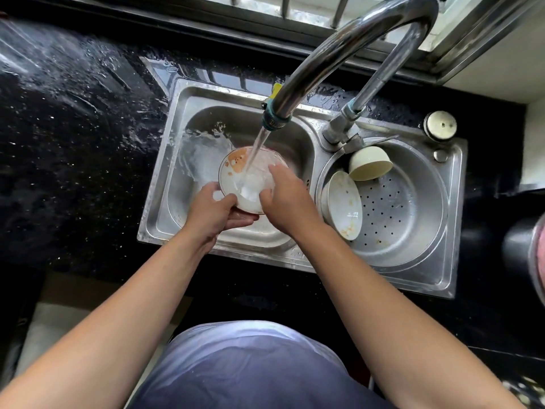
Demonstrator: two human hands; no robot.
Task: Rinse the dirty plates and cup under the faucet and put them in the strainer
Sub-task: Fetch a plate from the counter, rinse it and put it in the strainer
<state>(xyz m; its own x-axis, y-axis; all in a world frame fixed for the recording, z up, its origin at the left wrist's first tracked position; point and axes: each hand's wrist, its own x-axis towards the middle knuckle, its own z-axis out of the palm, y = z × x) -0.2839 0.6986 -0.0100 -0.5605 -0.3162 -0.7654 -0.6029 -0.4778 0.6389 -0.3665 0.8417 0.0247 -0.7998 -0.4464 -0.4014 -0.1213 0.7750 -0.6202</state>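
Gripping the plate (236, 175) under the faucet (339, 54) stream, left hand (211, 214) holds its rim while right hand (287, 199) presses inside.

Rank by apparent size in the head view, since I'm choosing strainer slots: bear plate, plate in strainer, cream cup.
1-2. Bear plate and the plate in the strainer look alike; one is partly covered, the other tilted.
3. Cream cup.
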